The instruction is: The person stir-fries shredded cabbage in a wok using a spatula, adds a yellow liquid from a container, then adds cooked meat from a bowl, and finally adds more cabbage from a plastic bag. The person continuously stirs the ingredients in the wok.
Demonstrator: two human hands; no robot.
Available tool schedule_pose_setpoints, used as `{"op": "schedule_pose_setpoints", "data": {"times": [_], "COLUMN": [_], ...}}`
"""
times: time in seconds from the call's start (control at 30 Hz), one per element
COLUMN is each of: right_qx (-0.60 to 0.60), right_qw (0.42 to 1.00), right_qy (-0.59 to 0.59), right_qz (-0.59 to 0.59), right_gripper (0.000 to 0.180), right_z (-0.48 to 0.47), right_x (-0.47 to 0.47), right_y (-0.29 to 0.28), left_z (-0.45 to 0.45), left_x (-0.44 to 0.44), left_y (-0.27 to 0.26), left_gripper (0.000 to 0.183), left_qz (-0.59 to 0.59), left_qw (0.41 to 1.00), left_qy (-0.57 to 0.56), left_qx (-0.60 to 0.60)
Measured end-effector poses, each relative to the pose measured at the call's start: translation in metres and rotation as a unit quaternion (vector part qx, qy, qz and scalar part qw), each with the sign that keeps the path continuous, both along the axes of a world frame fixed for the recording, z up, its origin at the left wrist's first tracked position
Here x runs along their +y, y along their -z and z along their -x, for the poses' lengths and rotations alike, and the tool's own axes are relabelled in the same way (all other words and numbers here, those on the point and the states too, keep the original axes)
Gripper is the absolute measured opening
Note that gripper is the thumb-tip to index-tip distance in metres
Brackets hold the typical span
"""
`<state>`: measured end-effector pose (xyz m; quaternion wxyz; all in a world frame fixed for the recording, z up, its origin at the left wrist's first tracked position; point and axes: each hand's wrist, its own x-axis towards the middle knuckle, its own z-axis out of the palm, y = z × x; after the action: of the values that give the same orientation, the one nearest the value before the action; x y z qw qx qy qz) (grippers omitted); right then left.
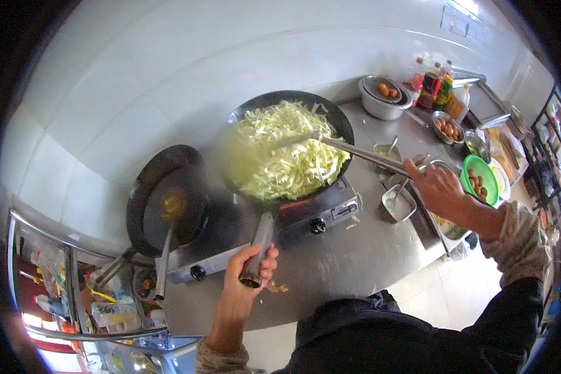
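Note:
A black wok [347,122] full of shredded cabbage [294,159] sits on a gas stove [329,210] before me. My left hand [252,265] is closed round the wok's tubular metal handle [263,233]. With my right hand [435,184] I grip the long metal handle of a cooking utensil [364,155], whose far end lies on the cabbage; its head is blurred and partly hidden. To the left, a second dark wok [145,187] holds a ladle [165,262] and a little yellowish liquid at its bottom.
On the steel counter [336,266] at right stand a square seasoning container [399,203], a green bowl of eggs [470,163], a metal bowl of eggs [442,117], a white pot [378,110] and several bottles [432,84]. A tiled wall [168,70] rises behind; a metal-railed rack [70,280] stands at lower left.

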<state>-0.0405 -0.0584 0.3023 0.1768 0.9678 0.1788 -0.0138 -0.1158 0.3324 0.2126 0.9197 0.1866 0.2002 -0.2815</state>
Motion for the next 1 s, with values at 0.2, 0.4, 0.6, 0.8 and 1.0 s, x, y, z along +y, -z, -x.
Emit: {"op": "schedule_pose_setpoints", "data": {"times": [0.2,0.4,0.6,0.8,1.0], "right_qx": [-0.025,0.040,0.082,0.032,-0.026], "right_qw": [0.999,0.999,0.990,0.990,0.994], "right_qy": [-0.013,-0.029,-0.103,-0.118,-0.066], "right_qz": [0.022,-0.012,0.052,0.075,0.081], "right_gripper": [0.051,0.040,0.040,0.038,0.042], "right_z": [0.003,0.029,-0.010,-0.045,-0.027], "right_x": [-0.008,0.002,0.042,0.054,0.030], "right_y": [-0.086,-0.125,-0.080,-0.040,-0.107], "left_z": [-0.004,-0.007,-0.007,-0.006,0.003], "left_x": [-0.001,0.003,0.002,-0.004,-0.001], "left_y": [0.006,0.003,0.001,0.000,-0.019], "left_gripper": [0.035,0.035,0.032,0.030,0.033], "left_qz": [0.046,0.034,-0.016,-0.026,-0.068], "left_qw": [0.999,0.997,0.996,0.995,0.996], "left_qy": [0.027,0.065,0.086,0.091,0.053], "left_qx": [-0.007,-0.020,-0.002,-0.019,-0.030]}}
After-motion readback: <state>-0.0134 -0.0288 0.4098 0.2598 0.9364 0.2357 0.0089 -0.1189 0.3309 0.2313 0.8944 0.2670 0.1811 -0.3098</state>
